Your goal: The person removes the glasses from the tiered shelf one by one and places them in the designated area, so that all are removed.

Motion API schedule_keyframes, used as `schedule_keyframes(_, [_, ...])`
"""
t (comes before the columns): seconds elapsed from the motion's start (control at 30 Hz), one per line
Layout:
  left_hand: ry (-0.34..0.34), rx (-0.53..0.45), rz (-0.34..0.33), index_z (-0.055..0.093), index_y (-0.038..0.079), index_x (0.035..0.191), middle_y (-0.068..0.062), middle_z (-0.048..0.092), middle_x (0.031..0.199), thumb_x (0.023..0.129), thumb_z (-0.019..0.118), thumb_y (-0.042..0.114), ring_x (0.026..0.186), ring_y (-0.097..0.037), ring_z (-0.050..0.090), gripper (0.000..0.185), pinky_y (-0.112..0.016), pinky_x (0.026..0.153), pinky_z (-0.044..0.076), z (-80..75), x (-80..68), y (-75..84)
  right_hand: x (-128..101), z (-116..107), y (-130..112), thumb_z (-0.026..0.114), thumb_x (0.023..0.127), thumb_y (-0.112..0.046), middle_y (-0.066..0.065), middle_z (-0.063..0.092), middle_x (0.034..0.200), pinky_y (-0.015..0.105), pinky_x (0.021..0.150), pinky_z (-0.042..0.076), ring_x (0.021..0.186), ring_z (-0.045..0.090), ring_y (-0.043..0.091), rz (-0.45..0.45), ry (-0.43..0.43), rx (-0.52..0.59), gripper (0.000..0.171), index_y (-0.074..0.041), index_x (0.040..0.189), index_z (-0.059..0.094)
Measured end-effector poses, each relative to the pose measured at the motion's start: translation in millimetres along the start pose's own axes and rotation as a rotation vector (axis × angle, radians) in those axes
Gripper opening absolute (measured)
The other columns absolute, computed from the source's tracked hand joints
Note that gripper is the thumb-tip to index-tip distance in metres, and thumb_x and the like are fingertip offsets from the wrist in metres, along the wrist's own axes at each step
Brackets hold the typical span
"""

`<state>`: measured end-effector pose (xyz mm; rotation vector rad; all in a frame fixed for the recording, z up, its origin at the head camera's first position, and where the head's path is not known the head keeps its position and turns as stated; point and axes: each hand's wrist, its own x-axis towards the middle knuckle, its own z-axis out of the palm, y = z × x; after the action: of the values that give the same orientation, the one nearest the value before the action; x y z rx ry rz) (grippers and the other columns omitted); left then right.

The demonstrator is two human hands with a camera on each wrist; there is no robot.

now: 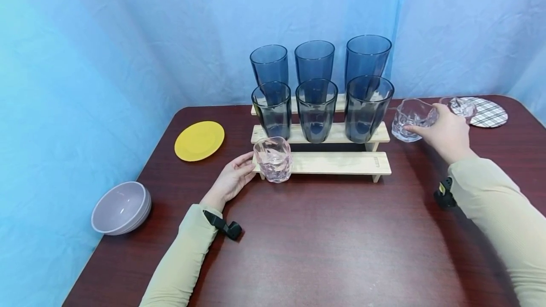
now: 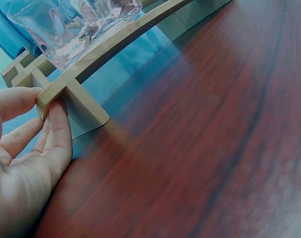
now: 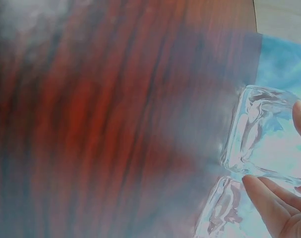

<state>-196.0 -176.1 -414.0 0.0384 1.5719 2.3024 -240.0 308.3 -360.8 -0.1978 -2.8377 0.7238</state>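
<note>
While the left hand (image 1: 231,178) pinched the wooden rack (image 1: 337,163) between its fingers beside a pinkish glass (image 1: 275,165), the right hand (image 1: 448,134) had its fingers clamped on a clear glass (image 1: 410,116) right of the rack.

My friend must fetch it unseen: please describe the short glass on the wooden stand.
On the dark red table is a stepped wooden stand. The short glass sits alone on its lowest step, left end; unlike the tall, dark glasses above, it's pinkish.

head: high, forward-down, far | wrists: close, facing fingers (image 2: 59,131) | head, left wrist share: rack (image 1: 332,162)
</note>
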Motion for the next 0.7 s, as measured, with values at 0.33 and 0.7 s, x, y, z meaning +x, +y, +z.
schedule_keyframes(0.33, [-0.008, 0.007, 0.005, 0.018, -0.005, 0.148, 0.003, 0.059, 0.099, 0.098, 0.038, -0.006, 0.085, -0.003, 0.061, 0.054, -0.016, 0.077, 0.049, 0.5, -1.1, 0.6, -6, -6, 1, 0.067, 0.078, -0.057, 0.037, 0.051, 0.116, 0.064, 0.078, 0.038, 0.101, 0.048, 0.054, 0.020, 0.000, -0.047, 0.096, 0.007, 0.141, 0.031])
schedule_keyframes(0.7, [0.000, 0.005, 0.006, 0.018, -0.005, 0.147, 0.003, 0.058, 0.098, 0.097, 0.038, -0.007, 0.082, -0.003, 0.060, 0.054, -0.016, 0.076, 0.049, 0.0, 0.0, -0.1, -12, -10, -1, 0.069, 0.080, -0.050, 0.033, 0.060, 0.102, 0.058, 0.072, 0.040, 0.093, 0.055, 0.048, -0.028, 0.024, -0.032, 0.090, 0.007, 0.139, 0.032])
